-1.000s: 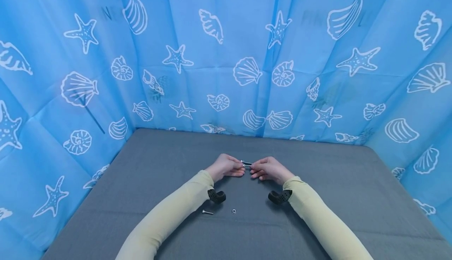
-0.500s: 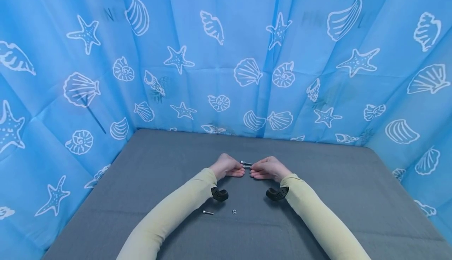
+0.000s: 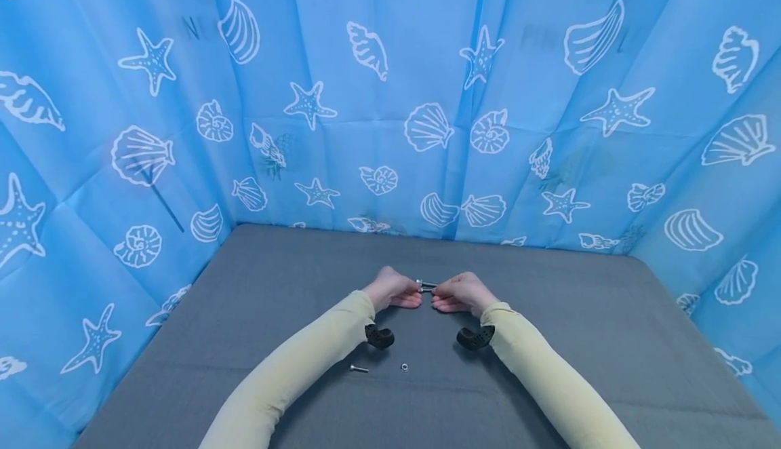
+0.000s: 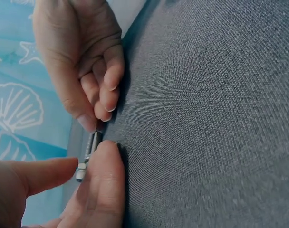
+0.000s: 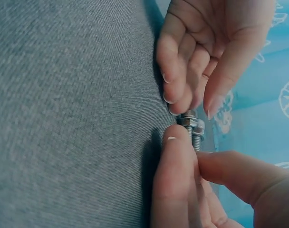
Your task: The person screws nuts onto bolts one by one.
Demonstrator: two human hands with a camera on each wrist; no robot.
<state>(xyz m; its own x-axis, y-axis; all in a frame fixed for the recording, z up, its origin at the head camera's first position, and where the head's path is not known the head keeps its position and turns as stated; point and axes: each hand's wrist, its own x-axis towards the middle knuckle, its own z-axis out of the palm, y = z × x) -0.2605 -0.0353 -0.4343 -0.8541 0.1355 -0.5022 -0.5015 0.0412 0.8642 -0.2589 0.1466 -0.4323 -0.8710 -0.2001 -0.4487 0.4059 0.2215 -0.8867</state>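
Two silver bolts lie side by side between the hands, the far bolt [image 3: 429, 284] just behind the near bolt [image 3: 426, 290]. Nuts [image 5: 189, 121] sit near their heads, at the left hand's end. My left hand [image 3: 396, 289] has its thumb and fingertips beside the heads, with a small gap showing between thumb and fingers in the right wrist view. My right hand [image 3: 464, 291] pinches the threaded end of the near bolt between thumb and forefinger. Fingertips hide parts of both bolts. Both hands stay low over the grey cloth.
A smaller loose bolt [image 3: 359, 369] and a loose nut [image 3: 404, 367] lie on the grey-covered table [image 3: 518, 395] nearer the body. Black wrist mounts [image 3: 379, 336] hang below the sleeves. A blue curtain [image 3: 378, 144] with shell patterns surrounds the table's back and sides.
The bolts show a little more between the hands than a second ago. Both hands stay nearly in place; the right wrist has shifted slightly left, and its fingers lie closer together.
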